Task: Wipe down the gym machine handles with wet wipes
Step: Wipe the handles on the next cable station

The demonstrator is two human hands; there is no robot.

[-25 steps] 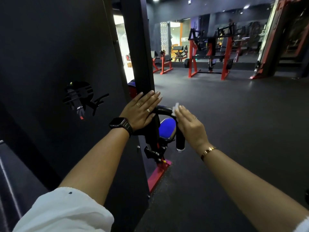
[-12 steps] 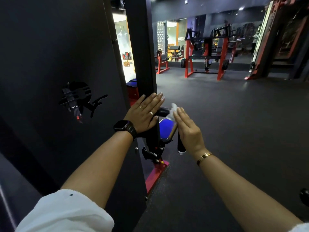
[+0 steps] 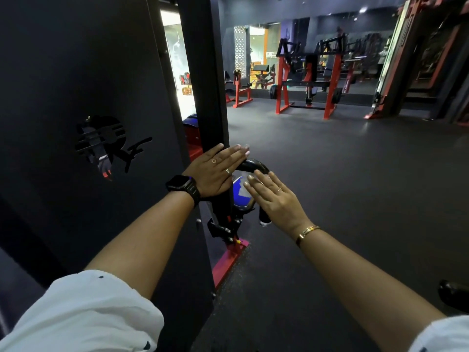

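A black curved machine handle (image 3: 254,164) bends out from the black upright post (image 3: 203,97) and runs down to a capped end (image 3: 264,219). My right hand (image 3: 275,200) lies over the handle's downward part with fingers straight. A pale wet wipe (image 3: 243,193) shows just under its fingertips, mostly hidden by the hand. My left hand (image 3: 218,171) rests flat against the post beside the handle's bend, fingers straight, holding nothing. It wears a black watch and the right wrist a gold bracelet.
A blue seat pad (image 3: 238,200) sits below the handle. The machine's black side panel (image 3: 76,123) fills the left and its red base foot (image 3: 228,260) lies on the floor. Red and black racks (image 3: 308,85) stand far back across dark rubber flooring (image 3: 355,199).
My right hand has slid along the handle from its upper bend towards the lower grip, and the wipe is now mostly covered. My left hand stays on the post.
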